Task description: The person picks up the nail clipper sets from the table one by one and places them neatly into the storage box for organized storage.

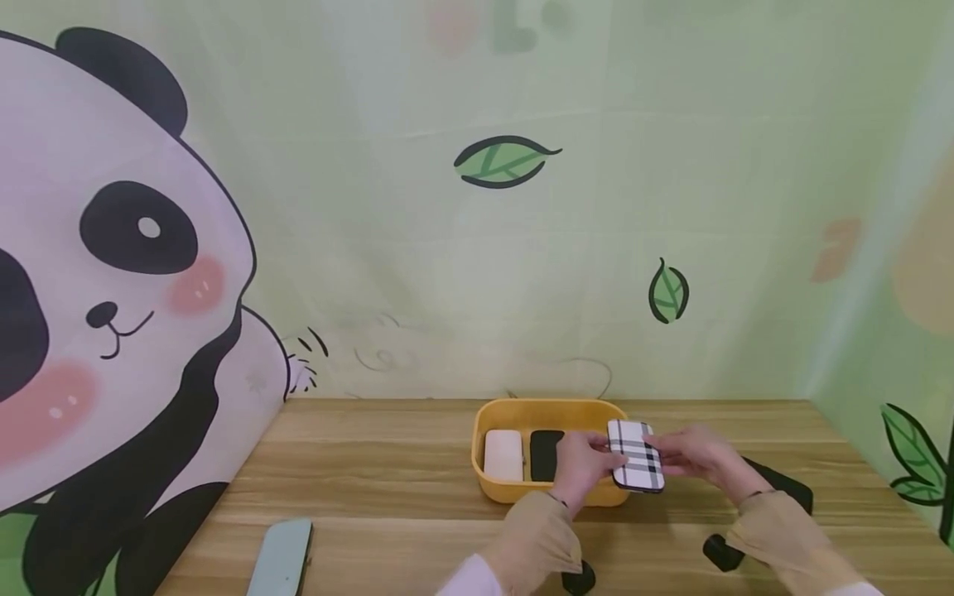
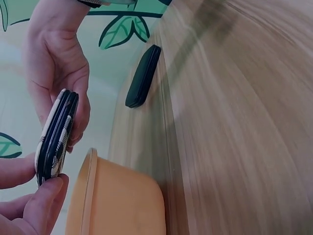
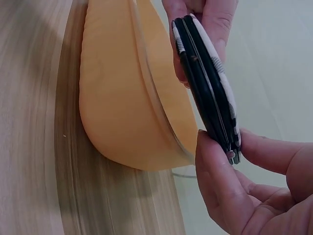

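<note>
A small hinged case (image 1: pixel 636 455) with a white, grey and black plaid cover is held up between both hands, over the right end of a yellow tub (image 1: pixel 488 488). My left hand (image 1: pixel 577 468) pinches its left edge between thumb and fingers. On the opposite edge, my right hand (image 1: pixel 701 455) pinches it the same way. Seen edge-on in the right wrist view, the case (image 3: pixel 210 88) has two black-framed halves lying together, with a thin seam between them. A pink case (image 1: pixel 503 455) and a black case (image 1: pixel 546 451) sit inside the tub; my left hand partly covers the black one.
A long black case (image 1: pixel 786 487) lies on the wooden table (image 1: pixel 387 472) to the right, partly behind my right forearm. At the front left lies a light blue case (image 1: pixel 281 556), cut off by the view's edge. A panda-print cloth (image 1: pixel 358 248) hangs behind the table.
</note>
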The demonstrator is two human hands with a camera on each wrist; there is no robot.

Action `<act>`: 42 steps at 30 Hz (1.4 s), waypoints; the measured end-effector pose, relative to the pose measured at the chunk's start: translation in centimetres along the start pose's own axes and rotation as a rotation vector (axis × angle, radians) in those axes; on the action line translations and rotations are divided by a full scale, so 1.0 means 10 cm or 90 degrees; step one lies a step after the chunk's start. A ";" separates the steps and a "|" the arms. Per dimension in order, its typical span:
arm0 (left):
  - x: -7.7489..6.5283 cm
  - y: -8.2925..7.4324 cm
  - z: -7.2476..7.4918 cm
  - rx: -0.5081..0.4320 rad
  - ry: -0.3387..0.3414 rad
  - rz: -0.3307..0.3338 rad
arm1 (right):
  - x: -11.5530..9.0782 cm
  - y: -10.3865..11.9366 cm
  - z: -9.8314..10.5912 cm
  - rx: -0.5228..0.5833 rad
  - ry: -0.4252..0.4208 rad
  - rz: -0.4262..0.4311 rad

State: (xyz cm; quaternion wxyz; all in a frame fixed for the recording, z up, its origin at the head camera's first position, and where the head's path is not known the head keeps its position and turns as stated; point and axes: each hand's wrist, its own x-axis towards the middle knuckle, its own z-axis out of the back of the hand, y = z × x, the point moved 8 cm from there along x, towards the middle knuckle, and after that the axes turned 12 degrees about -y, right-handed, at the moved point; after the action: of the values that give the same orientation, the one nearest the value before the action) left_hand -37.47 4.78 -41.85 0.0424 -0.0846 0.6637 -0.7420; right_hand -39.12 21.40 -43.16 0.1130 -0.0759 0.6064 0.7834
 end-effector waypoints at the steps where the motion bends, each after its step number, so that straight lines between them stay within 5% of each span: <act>1: 0.01 0.01 0.01 0.000 0.001 0.002 | 0.00 0.00 -0.01 0.005 0.001 -0.002; 32: 0.18 0.05 0.12 0.037 -0.010 -0.011 | 0.18 0.02 -0.25 0.065 0.016 -0.009; 42: 0.25 0.11 0.17 0.024 -0.004 0.027 | 0.18 0.06 -0.33 0.084 0.045 0.000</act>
State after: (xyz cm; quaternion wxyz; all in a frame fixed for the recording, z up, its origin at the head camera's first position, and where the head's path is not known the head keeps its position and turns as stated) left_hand -39.67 2.51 -42.54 0.0618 -0.0724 0.6510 -0.7531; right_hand -41.05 18.21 -43.90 0.0963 -0.0960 0.6601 0.7387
